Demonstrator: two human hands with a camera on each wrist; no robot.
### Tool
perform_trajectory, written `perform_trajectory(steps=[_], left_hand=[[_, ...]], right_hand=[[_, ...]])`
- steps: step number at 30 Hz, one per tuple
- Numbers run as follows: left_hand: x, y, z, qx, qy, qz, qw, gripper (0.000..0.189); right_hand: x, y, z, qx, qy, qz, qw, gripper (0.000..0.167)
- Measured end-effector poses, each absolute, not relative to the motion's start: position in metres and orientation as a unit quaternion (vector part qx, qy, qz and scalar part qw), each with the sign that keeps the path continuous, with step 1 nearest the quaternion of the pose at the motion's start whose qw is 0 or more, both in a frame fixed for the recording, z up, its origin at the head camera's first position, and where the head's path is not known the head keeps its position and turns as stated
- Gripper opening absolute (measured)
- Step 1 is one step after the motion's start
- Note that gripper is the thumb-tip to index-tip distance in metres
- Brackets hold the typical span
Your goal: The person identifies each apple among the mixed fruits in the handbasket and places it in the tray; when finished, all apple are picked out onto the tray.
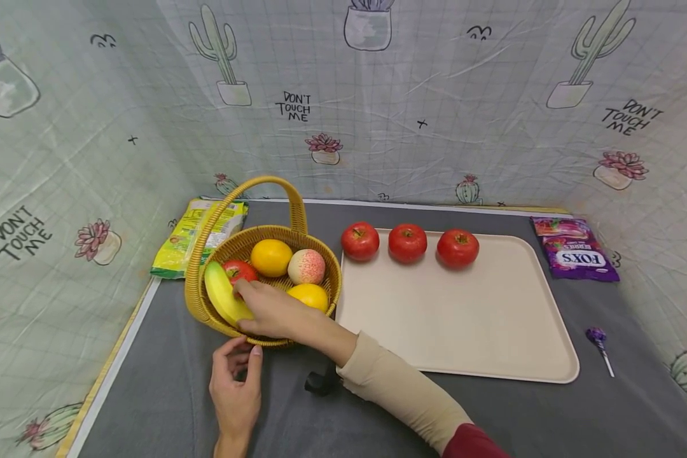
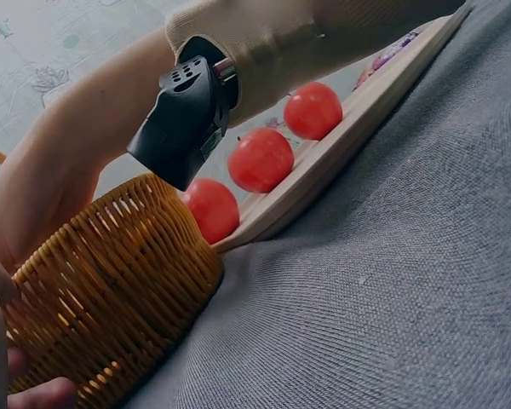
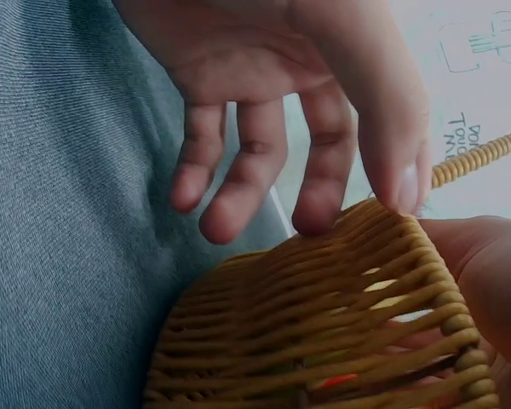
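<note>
My right hand (image 1: 275, 308) reaches into the yellow wicker basket (image 1: 332, 280) and holds a yellow banana (image 1: 220, 289), thumb on its near side and fingers over the far side. The banana lies along the basket's left wall. Beside it are a red apple (image 1: 240, 270), two yellow lemons (image 1: 271, 257) and a pinkish peach (image 1: 306, 266). At the basket's front my left hand (image 1: 236, 385) has loosely bent fingers, thumb tip right at the rim. In the right wrist view, the left fingers (image 3: 247, 187) hang outside the woven wall (image 3: 324, 315).
A beige tray (image 1: 452, 318) lies right of the basket, with three red apples (image 1: 408, 243) along its back edge. A yellow-green packet (image 1: 174, 245) sits behind the basket. Far right are a purple candy bag (image 1: 578, 254) and a lollipop (image 1: 596, 337). A patterned curtain (image 1: 378, 127) encloses the table.
</note>
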State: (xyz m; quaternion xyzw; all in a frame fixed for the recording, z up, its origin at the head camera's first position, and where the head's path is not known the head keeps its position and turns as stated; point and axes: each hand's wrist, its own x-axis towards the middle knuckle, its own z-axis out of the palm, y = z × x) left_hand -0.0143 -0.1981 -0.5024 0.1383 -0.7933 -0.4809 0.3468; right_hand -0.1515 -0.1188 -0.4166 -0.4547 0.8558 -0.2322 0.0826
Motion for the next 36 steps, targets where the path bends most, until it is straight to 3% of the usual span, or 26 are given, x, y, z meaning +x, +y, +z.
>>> perform_trajectory(steps=[9, 23, 36], left_hand=[[-0.012, -0.194, -0.492, 0.136, -0.790, -0.482, 0.353, 0.029], [-0.009, -0.189, -0.479, 0.128, -0.790, -0.484, 0.355, 0.027], [-0.014, -0.201, -0.506, 0.136, -0.789, -0.494, 0.338, 0.032]], right_hand=[[-0.152, -0.124, -0.424, -0.460, 0.843, -0.254, 0.114, 0.050], [-0.151, -0.119, -0.410, -0.442, 0.809, -0.373, 0.105, 0.060], [-0.157, -0.103, -0.384, -0.373, 0.871, -0.317, 0.027, 0.053]])
